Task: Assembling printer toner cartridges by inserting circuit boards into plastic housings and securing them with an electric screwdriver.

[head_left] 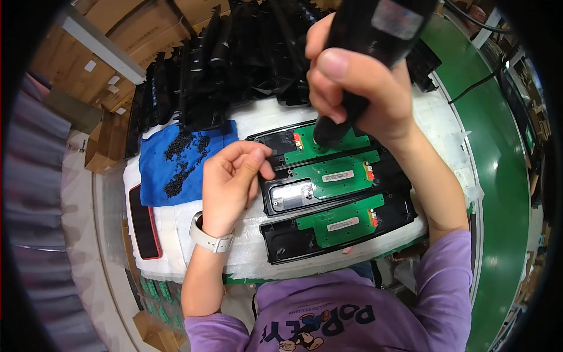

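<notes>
My right hand [375, 88] is wrapped round a black electric screwdriver [366, 32], held upright with its nose down on or just above the farthest of three black plastic panels [267, 141]. The exact tip contact is hidden. Each panel carries a green circuit board with a red-and-white connector; the middle circuit board [346, 188] and the nearest circuit board [328, 236] show pale labels. By the panels' left ends hovers my left hand [231, 176], thumb and fingers pinched together; anything between them is too small to make out. Small black screws [176, 183] lie in heaps on a blue cloth [153, 170] beside it.
Many black plastic parts [234, 58] are piled along the table's far side. A red-edged phone [144, 226] lies at the left on the white padded surface [182, 234]. Cardboard boxes [108, 144] stand beyond the left edge, and a green surface [498, 234] runs along the right.
</notes>
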A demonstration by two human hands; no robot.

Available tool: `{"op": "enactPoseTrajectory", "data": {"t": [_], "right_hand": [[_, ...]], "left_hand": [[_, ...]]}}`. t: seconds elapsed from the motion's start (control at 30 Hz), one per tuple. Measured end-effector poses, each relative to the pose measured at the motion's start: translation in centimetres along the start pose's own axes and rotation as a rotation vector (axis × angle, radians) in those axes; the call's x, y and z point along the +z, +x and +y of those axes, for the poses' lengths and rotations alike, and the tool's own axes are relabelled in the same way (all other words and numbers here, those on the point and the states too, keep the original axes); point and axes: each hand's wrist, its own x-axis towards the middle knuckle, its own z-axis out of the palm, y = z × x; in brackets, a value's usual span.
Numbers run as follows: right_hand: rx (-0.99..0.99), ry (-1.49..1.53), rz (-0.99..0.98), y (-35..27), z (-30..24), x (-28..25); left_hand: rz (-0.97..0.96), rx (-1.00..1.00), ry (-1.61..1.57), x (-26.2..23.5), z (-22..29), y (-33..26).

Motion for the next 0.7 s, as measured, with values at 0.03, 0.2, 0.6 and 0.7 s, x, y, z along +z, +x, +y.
{"op": "enactPoseTrajectory", "data": {"t": [0.03, 0.2, 0.6, 0.7], "right_hand": [[-0.008, -0.006, 0.009, 0.0, 0.3, 0.1], [-0.014, 0.078, 0.031, -0.1, 1.4, 0.1], [-0.031, -0.054, -0.062, -0.1, 1.7, 0.6], [-0.036, -0.015, -0.041, -0.3, 1.9, 0.6]], "left_hand": [[0.046, 0.007, 0.042, -0.1, 0.0, 0.1], [0.133, 0.057, 0.091, -0.4, -0.7, 0.6], [0.126, 0.032, -0.103, -0.8, -1.9, 1.8], [0.117, 0.035, -0.056, -0.8, -2.0, 1.9]]}}
